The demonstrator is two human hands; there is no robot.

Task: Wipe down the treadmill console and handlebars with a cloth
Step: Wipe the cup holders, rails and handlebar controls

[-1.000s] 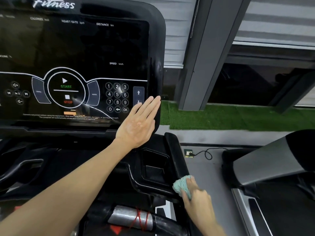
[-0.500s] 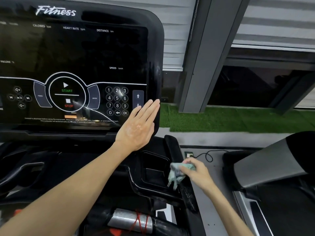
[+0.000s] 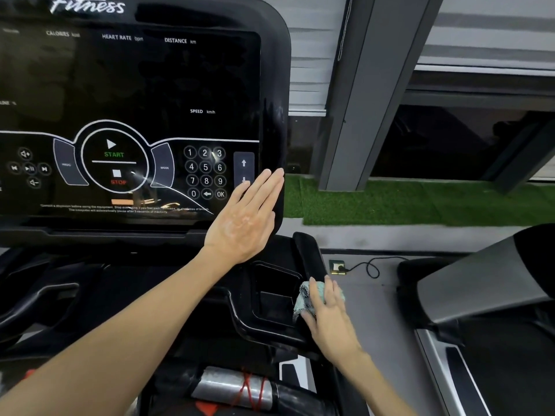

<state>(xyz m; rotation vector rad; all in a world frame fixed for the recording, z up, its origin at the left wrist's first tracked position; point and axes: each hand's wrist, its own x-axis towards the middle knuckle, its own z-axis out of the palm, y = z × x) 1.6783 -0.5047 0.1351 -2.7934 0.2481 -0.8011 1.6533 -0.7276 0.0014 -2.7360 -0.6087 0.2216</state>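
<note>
Below the console (image 3: 150, 85), the right hand (image 3: 327, 319) presses the cloth (image 3: 303, 298) flat-fingered on the handlebar (image 3: 309, 253), having slid along it mid-wipe; the open left hand (image 3: 243, 223) stays braced against the console's right edge.

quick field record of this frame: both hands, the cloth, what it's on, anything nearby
left hand: flat, fingers straight, against the lower right corner of the console
right hand: fingers laid over the cloth, pressing it onto the right handlebar
cloth: teal, bunched, mostly covered by the right hand
console: dark panel, printed START, STOP and number keypad visible
nearby: cup holder recess just left of the cloth; floor socket with a cable beyond the handlebar
</note>
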